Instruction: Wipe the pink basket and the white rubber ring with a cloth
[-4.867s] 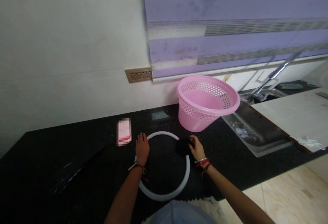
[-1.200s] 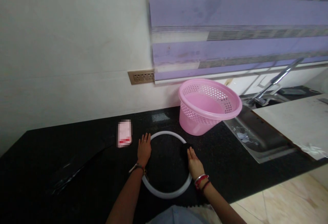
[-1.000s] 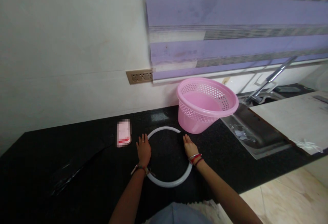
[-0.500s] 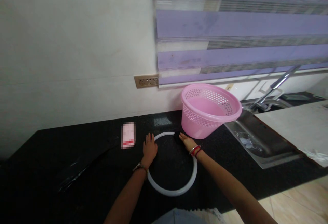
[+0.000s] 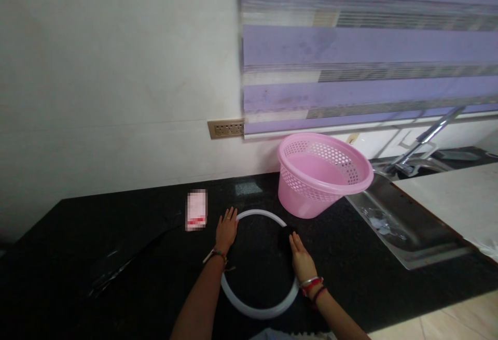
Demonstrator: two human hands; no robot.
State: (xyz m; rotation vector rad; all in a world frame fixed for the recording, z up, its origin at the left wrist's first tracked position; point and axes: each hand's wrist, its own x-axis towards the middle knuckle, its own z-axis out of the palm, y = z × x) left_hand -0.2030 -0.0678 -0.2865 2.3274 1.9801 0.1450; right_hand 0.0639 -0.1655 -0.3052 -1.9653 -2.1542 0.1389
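A white ring [image 5: 261,313] lies flat on the black countertop [image 5: 155,278]. My left hand [image 5: 226,230] rests on the ring's upper left side, its fingers spread a little. On the ring's right side is my right hand [image 5: 303,261], fingers pressed together over a black cloth-like piece [image 5: 287,236] that covers part of the ring. Just left of my left hand lies a small pink and white blurred item [image 5: 196,209].
A pink basket [image 5: 311,189] stands behind the ring, near the wall. To its right are a metal sink [image 5: 408,236] and a faucet [image 5: 431,132]. Black plastic [image 5: 112,272] lies at the left. An outlet [image 5: 226,129] is on the wall.
My right hand and the black piece have moved down and to the right along the ring. My left hand stays at the ring's left side. The view has shifted slightly.
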